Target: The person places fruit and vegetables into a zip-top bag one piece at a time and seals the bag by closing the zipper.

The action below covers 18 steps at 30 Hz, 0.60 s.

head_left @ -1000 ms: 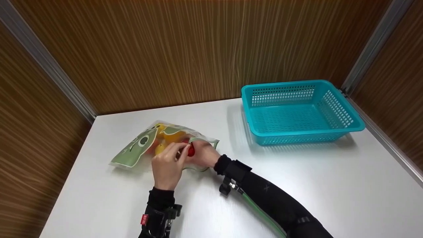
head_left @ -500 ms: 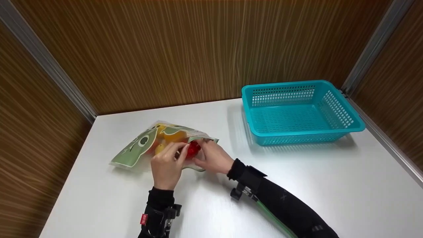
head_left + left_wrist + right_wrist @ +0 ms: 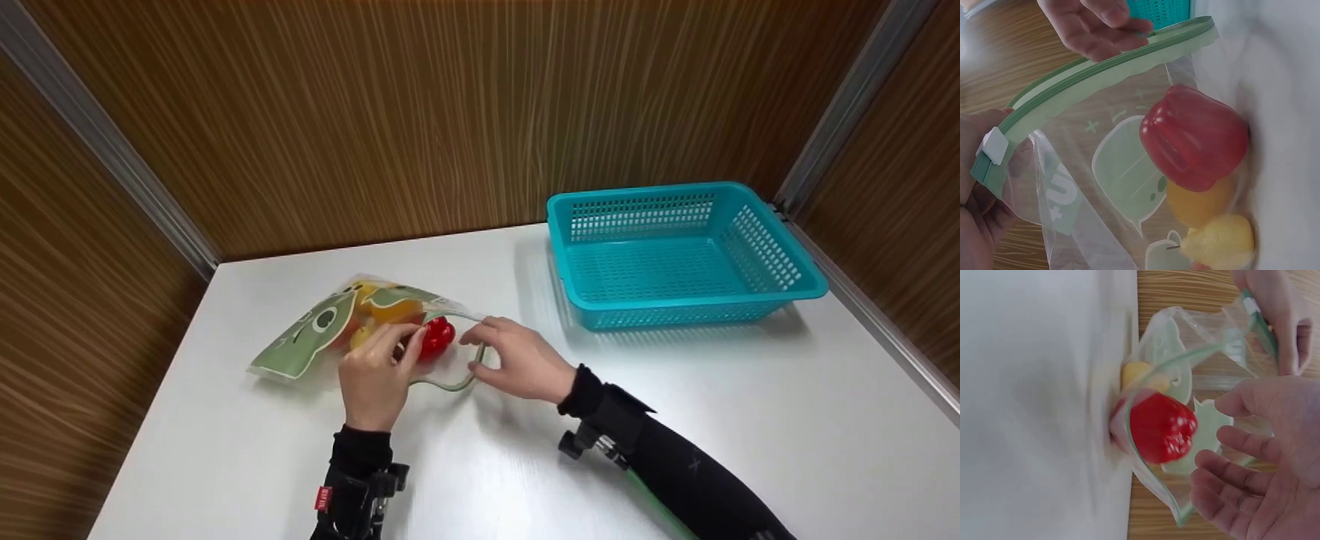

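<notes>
A clear zip bag with a green animal print (image 3: 315,330) lies on the table, its mouth spread toward the right. Just inside that mouth is a red bell pepper (image 3: 437,337). Deeper in the bag are a yellow pear (image 3: 1219,243) and an orange fruit (image 3: 1202,201). My left hand (image 3: 376,375) pinches the bag's rim at the white slider (image 3: 995,146). Beside the opening, my right hand (image 3: 525,360) has its fingers spread and loosely bent, holding nothing, with the fingertips right at the green rim (image 3: 1185,512).
A turquoise plastic basket (image 3: 690,304) stands at the back right of the white table (image 3: 480,465), with nothing in it. Wood-patterned panels (image 3: 420,120) enclose the table at the back and both sides.
My right hand has drawn out of the bag to the right, leaving the red bell pepper inside the mouth. My left hand keeps its pinch on the rim.
</notes>
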{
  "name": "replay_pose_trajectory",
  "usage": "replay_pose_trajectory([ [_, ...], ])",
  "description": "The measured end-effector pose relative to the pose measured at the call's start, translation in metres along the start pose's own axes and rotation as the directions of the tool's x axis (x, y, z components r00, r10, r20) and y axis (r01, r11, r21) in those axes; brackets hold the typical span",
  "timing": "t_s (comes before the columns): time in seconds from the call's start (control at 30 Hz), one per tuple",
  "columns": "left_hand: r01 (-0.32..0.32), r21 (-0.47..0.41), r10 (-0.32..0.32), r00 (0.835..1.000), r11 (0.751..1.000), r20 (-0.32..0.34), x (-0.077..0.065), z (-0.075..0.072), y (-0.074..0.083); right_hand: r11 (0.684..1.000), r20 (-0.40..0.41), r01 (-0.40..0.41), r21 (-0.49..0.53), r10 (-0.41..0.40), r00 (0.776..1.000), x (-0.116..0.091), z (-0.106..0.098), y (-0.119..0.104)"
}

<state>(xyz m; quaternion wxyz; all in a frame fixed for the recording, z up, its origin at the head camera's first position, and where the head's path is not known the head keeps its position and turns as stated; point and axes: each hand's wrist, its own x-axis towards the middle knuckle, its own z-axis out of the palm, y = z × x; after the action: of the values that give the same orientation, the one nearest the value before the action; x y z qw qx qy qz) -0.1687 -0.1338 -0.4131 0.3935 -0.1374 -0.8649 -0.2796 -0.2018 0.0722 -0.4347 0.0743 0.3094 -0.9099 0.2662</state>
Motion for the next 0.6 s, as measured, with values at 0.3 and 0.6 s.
replay_pose_trajectory([
  [0.3,0.003,0.007,-0.003,1.000,1.000,-0.005,-0.001,0.000,-0.001,0.997,-0.161,-0.082,0.011,0.083,0.983,-0.001,-0.012,0.024],
  [0.6,-0.031,-0.006,0.031,0.999,0.999,-0.034,-0.001,0.003,-0.003,0.993,-0.124,-0.106,-0.054,0.099,0.987,0.003,0.008,0.042],
])
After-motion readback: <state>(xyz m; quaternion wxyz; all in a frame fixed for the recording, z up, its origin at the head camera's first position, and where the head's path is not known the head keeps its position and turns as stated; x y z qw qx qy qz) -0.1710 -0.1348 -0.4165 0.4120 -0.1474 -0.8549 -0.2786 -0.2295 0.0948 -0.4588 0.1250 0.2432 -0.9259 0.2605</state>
